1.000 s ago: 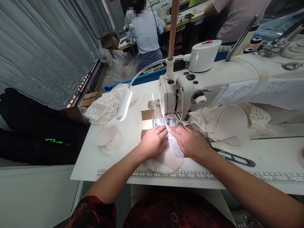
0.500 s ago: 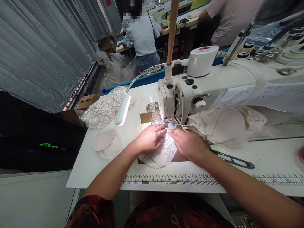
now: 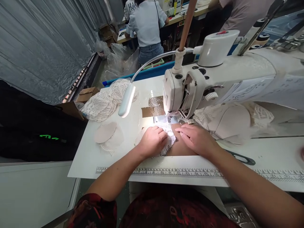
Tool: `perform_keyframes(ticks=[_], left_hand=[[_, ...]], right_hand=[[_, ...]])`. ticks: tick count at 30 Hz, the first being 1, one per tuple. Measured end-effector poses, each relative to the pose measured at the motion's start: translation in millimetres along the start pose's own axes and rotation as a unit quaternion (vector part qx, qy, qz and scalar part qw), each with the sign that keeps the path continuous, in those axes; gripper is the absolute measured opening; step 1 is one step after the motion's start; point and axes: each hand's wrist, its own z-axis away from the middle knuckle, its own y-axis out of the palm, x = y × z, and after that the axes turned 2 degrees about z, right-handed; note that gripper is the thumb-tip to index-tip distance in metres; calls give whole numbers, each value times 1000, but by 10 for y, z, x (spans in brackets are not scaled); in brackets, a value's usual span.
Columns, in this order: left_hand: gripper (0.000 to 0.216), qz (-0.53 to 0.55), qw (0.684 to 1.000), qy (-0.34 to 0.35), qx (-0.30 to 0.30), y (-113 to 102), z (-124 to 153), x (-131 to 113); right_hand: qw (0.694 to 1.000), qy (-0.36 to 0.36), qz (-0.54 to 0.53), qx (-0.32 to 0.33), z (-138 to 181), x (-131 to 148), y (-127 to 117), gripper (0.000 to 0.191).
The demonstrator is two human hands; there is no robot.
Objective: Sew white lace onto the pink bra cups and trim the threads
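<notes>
My left hand (image 3: 153,141) is curled over a white lace piece (image 3: 169,139) with a beige cup under it, pressing it on the table just in front of the needle of the white sewing machine (image 3: 190,85). My right hand (image 3: 196,137) lies beside it on the right, fingers together and pointing left at the lace edge, resting on a brown patch of the table. The machine's lamp (image 3: 127,100) on a gooseneck lights the spot.
A heap of lace pieces (image 3: 104,103) and a beige cup (image 3: 105,132) lie at the left of the white table (image 3: 95,158). Sewn cups (image 3: 234,120) pile up under the machine arm. Thread snips (image 3: 241,156) lie at right. A printed ruler (image 3: 180,172) runs along the front edge. Other people work behind.
The lace piece has been turned and bunched under my left hand, now closer to the needle. My right hand has slid off the lace to its right edge.
</notes>
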Motion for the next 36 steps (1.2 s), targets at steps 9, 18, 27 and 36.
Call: perform_keyframes(ticks=[9, 18, 27, 36], left_hand=[[18, 141, 990, -17, -12, -113, 84, 100], [33, 15, 994, 99, 37, 14, 126, 89], [39, -48, 992, 107, 52, 7, 132, 34], [39, -59, 992, 100, 49, 44, 136, 32]], right_hand=[[993, -106, 22, 55, 61, 69, -66, 31], [981, -145, 103, 75, 301, 84, -51, 42], [982, -152, 98, 56, 328, 59, -25, 41], [986, -146, 66, 49, 330, 41, -37, 34]])
